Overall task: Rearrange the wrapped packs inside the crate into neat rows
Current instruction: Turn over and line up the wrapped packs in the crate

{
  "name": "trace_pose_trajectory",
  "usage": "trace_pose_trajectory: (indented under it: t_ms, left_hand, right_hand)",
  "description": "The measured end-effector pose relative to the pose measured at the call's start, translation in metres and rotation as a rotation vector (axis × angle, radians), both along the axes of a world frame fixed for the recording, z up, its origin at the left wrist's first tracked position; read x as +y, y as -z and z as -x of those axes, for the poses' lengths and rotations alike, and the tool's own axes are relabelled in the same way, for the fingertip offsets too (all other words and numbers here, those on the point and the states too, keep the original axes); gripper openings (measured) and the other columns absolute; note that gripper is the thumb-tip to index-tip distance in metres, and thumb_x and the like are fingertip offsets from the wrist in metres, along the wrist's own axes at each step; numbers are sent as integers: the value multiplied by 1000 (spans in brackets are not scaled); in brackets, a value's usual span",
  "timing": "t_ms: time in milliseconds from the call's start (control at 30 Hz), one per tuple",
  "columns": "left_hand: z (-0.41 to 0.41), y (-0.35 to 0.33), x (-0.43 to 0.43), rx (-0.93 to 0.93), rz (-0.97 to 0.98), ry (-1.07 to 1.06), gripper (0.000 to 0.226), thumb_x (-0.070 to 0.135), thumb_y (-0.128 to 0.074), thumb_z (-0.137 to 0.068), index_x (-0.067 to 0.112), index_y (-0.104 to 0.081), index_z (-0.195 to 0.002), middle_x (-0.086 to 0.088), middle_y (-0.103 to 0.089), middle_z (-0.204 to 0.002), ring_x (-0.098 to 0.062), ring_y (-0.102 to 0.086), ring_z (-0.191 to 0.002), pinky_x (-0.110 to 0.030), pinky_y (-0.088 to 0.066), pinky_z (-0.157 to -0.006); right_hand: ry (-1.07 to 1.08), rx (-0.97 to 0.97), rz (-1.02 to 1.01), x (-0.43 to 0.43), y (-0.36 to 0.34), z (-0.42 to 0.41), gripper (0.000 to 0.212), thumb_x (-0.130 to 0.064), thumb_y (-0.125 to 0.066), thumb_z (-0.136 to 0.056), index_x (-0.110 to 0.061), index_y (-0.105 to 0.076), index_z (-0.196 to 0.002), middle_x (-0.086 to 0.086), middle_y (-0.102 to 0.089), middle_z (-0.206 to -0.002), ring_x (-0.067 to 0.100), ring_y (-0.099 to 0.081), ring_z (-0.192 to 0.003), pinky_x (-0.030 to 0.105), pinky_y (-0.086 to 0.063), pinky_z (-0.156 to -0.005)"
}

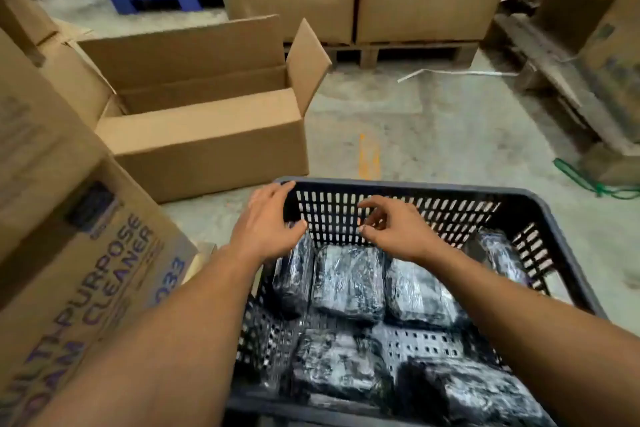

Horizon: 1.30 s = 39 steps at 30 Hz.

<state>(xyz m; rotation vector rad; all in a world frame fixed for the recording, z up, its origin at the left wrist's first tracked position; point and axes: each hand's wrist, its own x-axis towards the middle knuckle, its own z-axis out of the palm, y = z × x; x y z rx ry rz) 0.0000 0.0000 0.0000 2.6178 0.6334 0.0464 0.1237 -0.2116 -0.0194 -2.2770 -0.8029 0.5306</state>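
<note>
**boxguy:** ok so going left to right, what's in shot? I see the printed carton [79,274] at the left edge, purple lettering "PURPOSE ... CLEANER" down its side.

**crate_nerd:** yep, and behind it an open cardboard box [204,121] with its flaps up, sitting on the concrete floor [433,128]. Then the black perforated plastic crate [388,211] fills the lower right.

**boxguy:** hands?

**crate_nerd:** left hand [268,218] is over the crate's far left corner, palm down, fingers loosely spread, fingertips at the rim. Thumb sits right by the top of the upright wrapped pack [294,274] leaning along the left wall (can't tell if it actually touches). It holds nothing that I can see. Right hand [394,229] hovers in front of the far wall, fingers curled and apart, nothing pinched between them.

**boxguy:** and the packs?

**crate_nerd:** all inside the crate, dark stuff in shiny clear wrap. After the upright one, two packs lie flat side by side along the far wall: middle pack [349,282] and the one next to it [420,295], partly under the right wrist. Another pack [502,255] stands against the right wall. Two more at the near edge: one [337,366] near-left, one [485,395] in the near right corner (pretty blurry).

**boxguy:** background?

**crate_nerd:** stacked cartons [426,10] on a wooden pallet [398,52].
</note>
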Motion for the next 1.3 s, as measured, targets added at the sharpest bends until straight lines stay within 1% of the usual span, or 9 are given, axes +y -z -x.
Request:
trace_pose_trajectory:
  t_ms: [133, 233, 300, 533, 800, 933, 1100, 1233, 1300]
  left_hand:
    - [10, 14, 6, 64, -51, 41, 90, 45, -63, -90, 34, -11, -163, -2, -9, -173, -25, -8, -159, -54, -29, -122]
    - [21, 28, 13, 106, -121, 73, 94, 49, -60, -90, 39, 0, -162, 7, 8, -174, -23, -5, -159, -54, -37, -118]
    - [24, 30, 17, 114, -83, 29, 95, 52, -59, -92, 39, 3, -163, 8, 12, -173, -24, -7, -159, -53, -35, -119]
    - [20, 38, 23, 48, 79, -24, 96, 52, -61, -93, 39, 4, -163, 4, -4, -174, -26, -21, -156, -52, -32, -121]
    - [21, 43, 26, -5, 115, -15, 97, 47, -62, -93, 42, 6, -162, 3, -19, -171, -26, -40, -146, -47, -40, -115]
    - [22, 44, 25, -6, 113, -20, 98, 46, -63, -93, 43, 7, -161, 2, -25, -168, -26, -46, -139, -43, -43, -109]
    - [20, 43, 24, 15, 92, -36, 98, 45, -63, -93, 44, 7, -160, 1, -26, -167, -27, -48, -136, -45, -43, -108]
    - [19, 41, 23, 32, 78, -36, 98, 43, -63, -92, 44, 8, -161, -2, -28, -166, -29, -49, -136, -47, -45, -107]
    - [19, 39, 22, 42, 66, -39, 99, 43, -64, -92, 43, 8, -161, -3, -30, -164, -30, -50, -135, -48, -46, -106]
  right_hand:
    - [-71, 82, 137, 5, 45, 27, 57, -29, -68, -89, -26, -53, -144, 6, -65, -136, 23, -63, -117, 46, -51, -104]
    - [-178, 51, 236, 12, 78, 36, 63, -30, -65, -89, -29, -46, -149, 5, -47, -158, 24, -43, -143, 54, -35, -119]
    - [-227, 2, 283, 13, 98, 39, 64, -33, -63, -89, -34, -43, -150, 3, -38, -163, 24, -33, -149, 57, -25, -123]
    - [-392, -202, 435, 6, 157, 55, 75, -56, -61, -83, -48, -31, -151, -2, -9, -173, 24, -4, -158, 58, 0, -122]
    - [-422, -334, 438, 6, 176, 51, 82, -44, -72, -85, -52, -25, -152, -3, -5, -174, 23, 2, -159, 52, 11, -120]
    - [-435, -330, 403, 4, 171, 48, 71, -38, -63, -93, -50, -26, -152, 0, -8, -174, 24, -1, -159, 55, 6, -125]
    - [-462, -399, 358, -5, 152, 45, 52, -40, -49, -100, -46, -34, -150, 5, -31, -166, 25, -27, -152, 56, -10, -126]
    - [-424, -465, 237, -6, 134, 50, 45, -27, -52, -101, -42, -38, -142, 15, -53, -148, 33, -53, -128, 53, -41, -110]
    - [-300, -463, 209, 3, 124, 43, 43, -24, -57, -99, -41, -51, -138, 13, -55, -148, 35, -53, -125, 47, -44, -105]
